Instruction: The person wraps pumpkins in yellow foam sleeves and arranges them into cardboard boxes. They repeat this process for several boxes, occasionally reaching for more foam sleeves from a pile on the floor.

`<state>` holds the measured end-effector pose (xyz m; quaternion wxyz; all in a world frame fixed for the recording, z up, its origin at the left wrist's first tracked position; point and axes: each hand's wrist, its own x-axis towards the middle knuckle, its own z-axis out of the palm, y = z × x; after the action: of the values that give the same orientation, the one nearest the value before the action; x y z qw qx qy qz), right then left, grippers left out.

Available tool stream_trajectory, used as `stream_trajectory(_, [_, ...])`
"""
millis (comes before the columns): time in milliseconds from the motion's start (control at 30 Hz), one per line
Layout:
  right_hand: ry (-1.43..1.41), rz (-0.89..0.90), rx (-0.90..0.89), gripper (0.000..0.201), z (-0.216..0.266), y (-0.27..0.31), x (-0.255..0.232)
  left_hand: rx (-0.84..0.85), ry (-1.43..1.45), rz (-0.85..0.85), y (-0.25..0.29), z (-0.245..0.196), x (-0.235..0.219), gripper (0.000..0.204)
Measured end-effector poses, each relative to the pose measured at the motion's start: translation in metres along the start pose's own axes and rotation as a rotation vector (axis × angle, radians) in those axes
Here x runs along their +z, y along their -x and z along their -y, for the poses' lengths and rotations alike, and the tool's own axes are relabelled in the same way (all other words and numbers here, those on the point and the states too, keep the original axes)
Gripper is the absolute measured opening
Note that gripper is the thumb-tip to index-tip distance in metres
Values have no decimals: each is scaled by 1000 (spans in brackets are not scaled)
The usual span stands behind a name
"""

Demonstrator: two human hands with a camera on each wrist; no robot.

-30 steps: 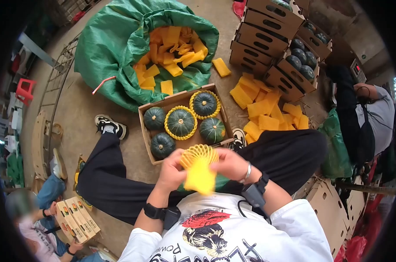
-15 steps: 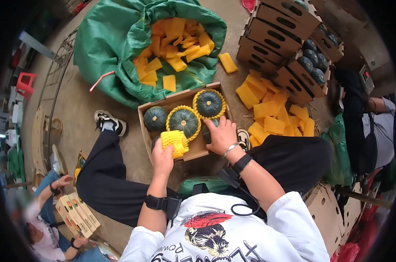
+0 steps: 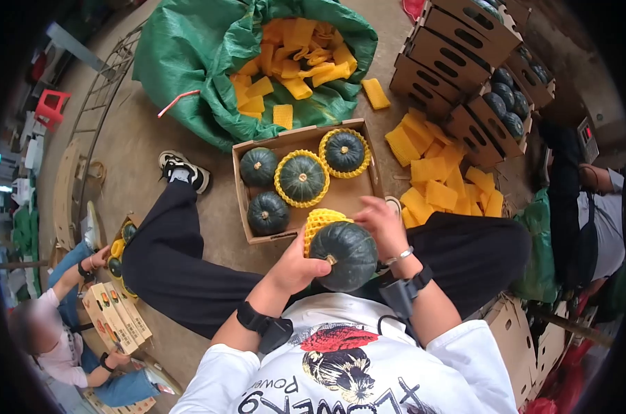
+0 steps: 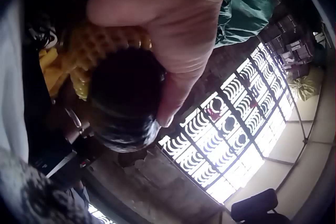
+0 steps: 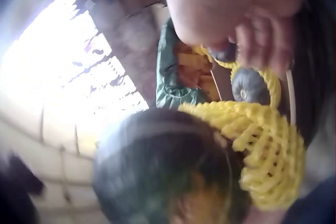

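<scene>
A dark green pumpkin (image 3: 347, 257) is held above the lap, with a yellow foam net (image 3: 321, 219) against its far side. The left hand (image 3: 296, 265) grips pumpkin and net together, its thumb by the stem. Beside them the right hand (image 3: 384, 224) is raised off the pumpkin, fingers loosely bent and holding nothing. In the right wrist view the net (image 5: 273, 150) lies against the pumpkin (image 5: 163, 166). The left wrist view shows the left hand (image 4: 163, 19) over the pumpkin (image 4: 126, 98). An open carton (image 3: 305, 136) holds several pumpkins, two of them in yellow nets.
A green sack (image 3: 189, 76) of yellow nets stands behind the carton. More nets (image 3: 441, 179) lie on the floor at the right, near stacked cartons (image 3: 444, 52) with pumpkins. Another person (image 3: 64, 345) sits at the lower left beside small boxes (image 3: 116, 317); someone else is at the far right.
The right hand reached into the carton, and the pumpkin at its near right corner is now out over the lap. The left hand brought the net back from over the carton to that pumpkin.
</scene>
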<state>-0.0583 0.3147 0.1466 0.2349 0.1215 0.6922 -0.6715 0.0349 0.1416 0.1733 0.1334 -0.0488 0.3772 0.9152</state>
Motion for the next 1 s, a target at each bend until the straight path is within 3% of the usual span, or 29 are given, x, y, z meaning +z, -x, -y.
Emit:
stream_trajectory(67, [-569,690,453,32,0,31,14,-52,212,25,6,-7,18,90])
stream_trajectory(100, [-735,863,327,35,-5,40,17,-87,344,97,6,-7,15,84])
stream_trajectory(200, [-641,836,189,29,12,27,11,-212,449,71,13,-11,8,82])
stream_trajectory(233, [-547,758,196,21,0,15,6,-176,405,4,15,-11,10,79])
stream_trajectory(267, [-256,479,-6,16,-12,8,3,-179,399,-3,17,-12,9,79])
stream_trajectory(333, [453,121,-450,17,15,19,3,62,-244,-264,14,-10,5,74])
stream_trajectory(367, [501,101,-481,18,16,27,8,199,-575,-366,13,-4,2,71])
stream_trajectory(400, [501,102,-478,18,10,25,7,197,-574,-367,15,-1,3,71])
stream_trajectory(467, [-17,338,-191,24,-4,12,1,233,-365,-368,14,4,3,73])
stream_trajectory(500, [-320,453,47,34,-1,13,-4,224,-246,-341,13,7,1,75])
stream_trajectory(533, [-324,448,48,34,-1,15,-1,218,-247,-339,13,10,0,75])
stream_trajectory(600, [-804,550,263,43,-1,23,12,193,-324,-296,9,15,4,74])
stream_trajectory(633, [-897,587,311,45,-16,19,13,189,-323,-289,8,13,6,74])
stream_trajectory(733, [-859,649,430,43,-26,9,9,178,-1529,-436,6,-11,18,103])
stream_trajectory(767, [-835,671,426,44,-28,10,9,279,-1780,-279,4,-19,25,113])
stream_trajectory(800, [-879,712,476,44,-25,15,10,201,-1792,-6,-2,-20,28,106])
stream_trajectory(867, [-703,629,382,44,-10,20,10,113,-1568,68,-12,-19,22,96])
stream_trajectory(933, [-407,650,177,41,1,1,-12,92,-1479,67,-31,-20,15,88])
stream_trajectory(967, [-14,403,65,37,29,0,-24,87,-1373,31,-44,-15,7,84])
stream_trajectory(1000, [216,86,-126,34,9,-29,-36,110,-1252,39,-62,-11,-1,80])
